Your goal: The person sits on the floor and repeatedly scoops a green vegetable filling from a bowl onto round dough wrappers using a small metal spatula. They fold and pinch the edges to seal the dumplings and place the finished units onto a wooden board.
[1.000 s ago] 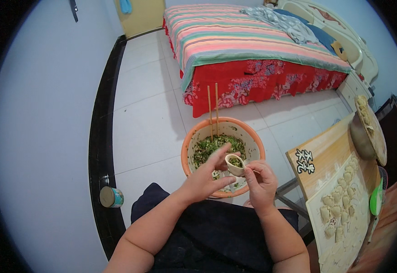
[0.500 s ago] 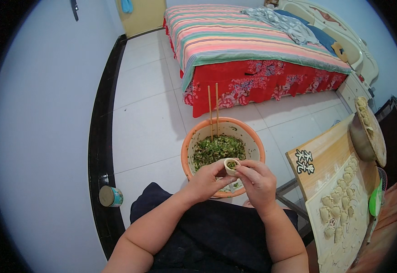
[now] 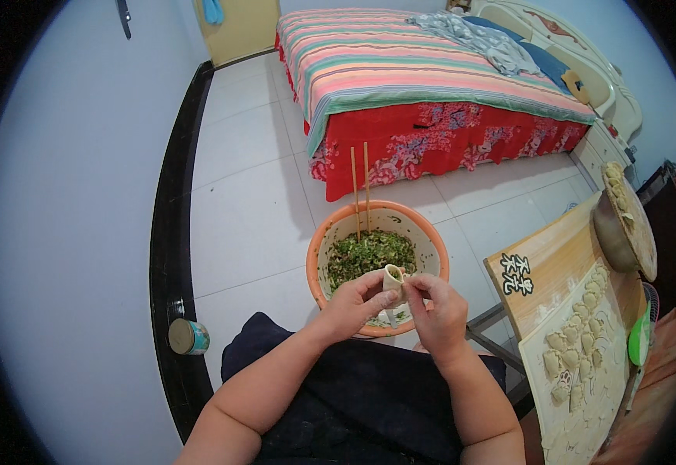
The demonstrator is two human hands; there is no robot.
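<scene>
A pale dumpling (image 3: pixel 391 287) with green filling showing at its open top is held upright between my two hands. My left hand (image 3: pixel 353 307) grips it from the left, the thumb pressed on its side. At its right edge, my right hand (image 3: pixel 438 316) pinches the dough between thumb and fingertips. Beneath the hands stands an orange-rimmed basin (image 3: pixel 435 235) with chopped green filling (image 3: pixel 369 257) in it. Two wooden chopsticks (image 3: pixel 355 186) are stuck upright in the filling.
To the right, a wooden board (image 3: pixel 535 244) carries a floured sheet (image 3: pixel 543 391) with rows of finished dumplings (image 3: pixel 578 333). A pot (image 3: pixel 613 232) with a dumpling-laden round tray stands behind. A green bowl (image 3: pixel 638 341) is beside the board. A can (image 3: pixel 188 336) sits by the left wall; a bed (image 3: pixel 431 77) lies beyond.
The dumpling has tipped, so its opening now looks narrower and its side shows. My right fingers have shifted to its right edge.
</scene>
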